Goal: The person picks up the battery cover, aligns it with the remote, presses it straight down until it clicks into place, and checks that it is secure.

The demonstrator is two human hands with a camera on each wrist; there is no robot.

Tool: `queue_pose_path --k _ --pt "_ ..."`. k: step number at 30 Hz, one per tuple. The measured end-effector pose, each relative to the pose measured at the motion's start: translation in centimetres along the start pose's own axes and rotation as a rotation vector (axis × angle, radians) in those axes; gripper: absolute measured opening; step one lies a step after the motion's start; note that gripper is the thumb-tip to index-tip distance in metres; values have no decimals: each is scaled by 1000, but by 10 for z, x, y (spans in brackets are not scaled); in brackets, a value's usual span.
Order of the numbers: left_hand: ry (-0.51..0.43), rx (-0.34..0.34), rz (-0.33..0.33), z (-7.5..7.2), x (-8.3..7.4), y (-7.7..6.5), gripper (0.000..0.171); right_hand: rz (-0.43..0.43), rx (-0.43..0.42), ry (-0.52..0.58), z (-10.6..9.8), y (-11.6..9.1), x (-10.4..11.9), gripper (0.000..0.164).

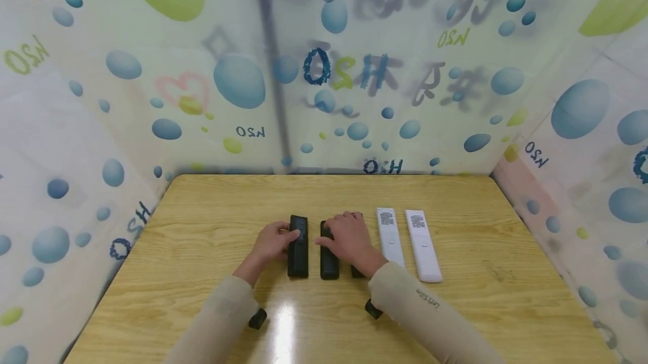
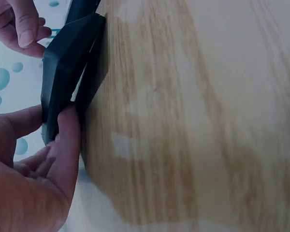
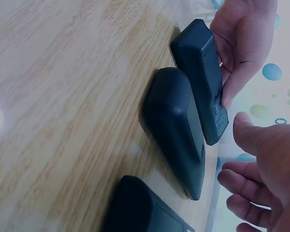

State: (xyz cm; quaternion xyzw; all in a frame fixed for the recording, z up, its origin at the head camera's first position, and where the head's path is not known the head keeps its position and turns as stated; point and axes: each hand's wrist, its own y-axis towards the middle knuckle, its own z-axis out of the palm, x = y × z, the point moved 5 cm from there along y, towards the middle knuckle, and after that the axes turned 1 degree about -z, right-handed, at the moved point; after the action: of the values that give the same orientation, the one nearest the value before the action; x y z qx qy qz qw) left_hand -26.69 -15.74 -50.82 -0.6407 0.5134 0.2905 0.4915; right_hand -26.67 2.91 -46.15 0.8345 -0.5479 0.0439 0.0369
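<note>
My left hand (image 1: 272,241) pinches the leftmost black remote control (image 1: 298,260) between thumb and fingers near its far end. In the left wrist view that remote (image 2: 63,63) is tilted, with a gap under its edge at the fingers. Small print shows on its upturned face. My right hand (image 1: 350,238) hovers over the middle black remote (image 1: 329,265), and in the right wrist view its thumb and loosely bent fingers (image 3: 253,186) are apart from it. A third black remote (image 3: 145,212) lies partly hidden under the right hand and wrist in the head view.
Two white remotes, one (image 1: 388,237) beside the right forearm and another (image 1: 424,248) farther right, lie with labels and battery covers up. All rest on a wooden table (image 1: 202,251). A patterned cloth wall (image 1: 324,122) stands behind it and on both sides.
</note>
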Motion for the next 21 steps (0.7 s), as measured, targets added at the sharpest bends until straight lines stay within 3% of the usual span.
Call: queue_pose_path --k 12,17,21 --pt "348 -160 62 -6 -7 -5 41 22 17 54 0 0 -13 50" --pt "532 -218 154 -16 -15 -8 37 32 -24 69 -9 -7 -38 49" --pt "646 -249 205 -31 -17 -9 38 70 -87 59 -20 -18 -75 49"
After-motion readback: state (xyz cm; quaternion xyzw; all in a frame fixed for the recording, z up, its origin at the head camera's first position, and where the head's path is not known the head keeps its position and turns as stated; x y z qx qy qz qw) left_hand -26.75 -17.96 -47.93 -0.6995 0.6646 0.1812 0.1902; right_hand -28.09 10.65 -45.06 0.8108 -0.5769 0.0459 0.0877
